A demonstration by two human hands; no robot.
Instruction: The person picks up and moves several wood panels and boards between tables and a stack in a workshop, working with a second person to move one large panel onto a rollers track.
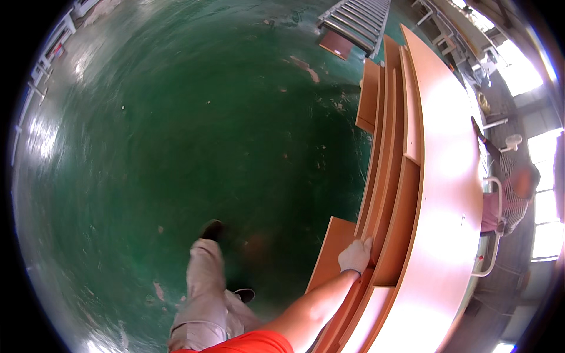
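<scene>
Where stacked, boards (402, 217) against grip (355, 256).

Top board (447, 170) cut off below, roller conveyor (357, 22) cut off above

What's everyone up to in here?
A person in a red top has a gloved right hand at the edges of a stack of brown boards; how firmly it grips is unclear. The left hand is out of view. Across the stack is a co-worker in stripes. A roller conveyor stands beyond.
</scene>
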